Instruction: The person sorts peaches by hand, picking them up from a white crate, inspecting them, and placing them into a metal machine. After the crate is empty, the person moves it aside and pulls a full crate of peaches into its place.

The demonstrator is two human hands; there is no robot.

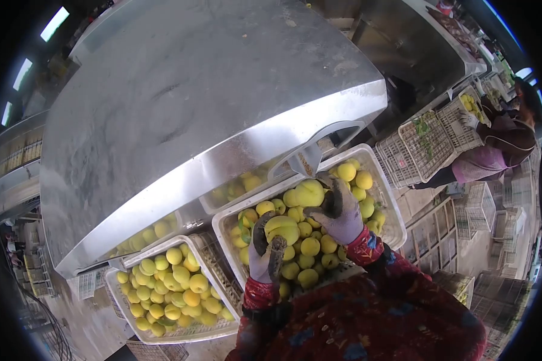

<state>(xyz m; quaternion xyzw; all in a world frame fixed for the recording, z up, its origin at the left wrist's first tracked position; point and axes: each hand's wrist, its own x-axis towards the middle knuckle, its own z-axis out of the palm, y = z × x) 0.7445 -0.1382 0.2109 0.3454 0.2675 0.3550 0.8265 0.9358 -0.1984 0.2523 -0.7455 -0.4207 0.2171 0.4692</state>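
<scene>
A white plastic crate [397, 231] full of yellow-green, peach-like fruit [310, 246] stands in front of me. My left hand [262, 253], in a pale glove with dark fingers, is closed around a cleft yellow-green fruit [282, 227] above the pile. My right hand [344, 215], gloved the same way, curls its fingers and thumb about a larger yellow-green fruit [309, 193]. Both fruits are close together over the crate's middle. Dark red patterned sleeves [367, 245] cover my wrists.
A second white crate [193, 337] of similar fruit stands at left. A large metal machine [211, 90] with a grey chute [307, 159] fills the space ahead. At right, another person [503, 141] holds a crate of fruit by stacked crates [418, 150].
</scene>
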